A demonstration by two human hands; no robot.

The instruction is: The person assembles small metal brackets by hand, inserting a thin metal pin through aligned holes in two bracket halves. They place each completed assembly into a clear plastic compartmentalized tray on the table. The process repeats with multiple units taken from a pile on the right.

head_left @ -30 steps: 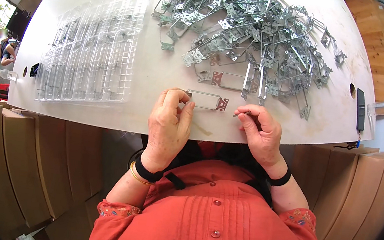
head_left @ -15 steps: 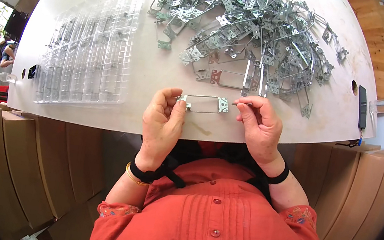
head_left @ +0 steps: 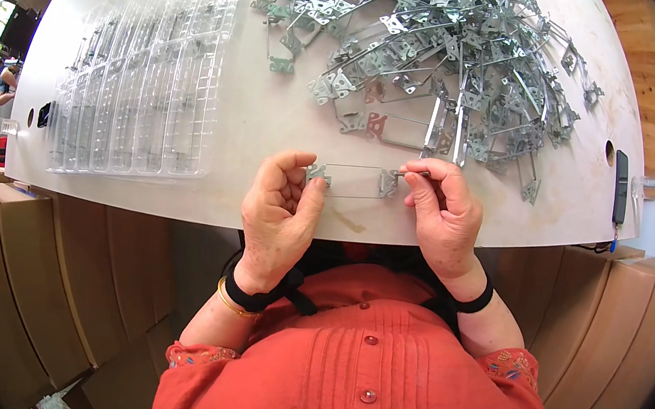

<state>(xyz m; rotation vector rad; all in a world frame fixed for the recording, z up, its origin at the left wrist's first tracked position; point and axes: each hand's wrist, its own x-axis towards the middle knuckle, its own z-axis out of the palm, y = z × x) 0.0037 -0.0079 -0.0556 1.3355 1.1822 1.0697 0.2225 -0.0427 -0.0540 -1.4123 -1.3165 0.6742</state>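
Note:
Above the near edge of the table, my left hand (head_left: 281, 202) pinches one end of a metal wire bracket between thumb and forefinger. This bracket (head_left: 388, 183) has two thin parallel rods and a small stamped plate at each end. My right hand (head_left: 446, 217) is closed at the bracket's other end, thumb against forefinger. It grips a small dark metal piece (head_left: 414, 172), mostly covered by the fingers, whose tip reaches the right plate. Whether the tip touches the plate I cannot tell. Beyond my hands lies a large tangled pile of similar metal brackets (head_left: 457, 55).
A clear plastic tray (head_left: 140, 78) with long compartments, metal parts in them, lies on the left of the white table (head_left: 269, 117). A dark flat device (head_left: 620, 187) sits by the right edge. Cardboard boxes (head_left: 44, 257) stand below; another person (head_left: 0, 77) is far left.
The bracket has tilted, so its right plate shows less of its face. The small piece in my right hand has come closer to that plate. The view has shifted slightly.

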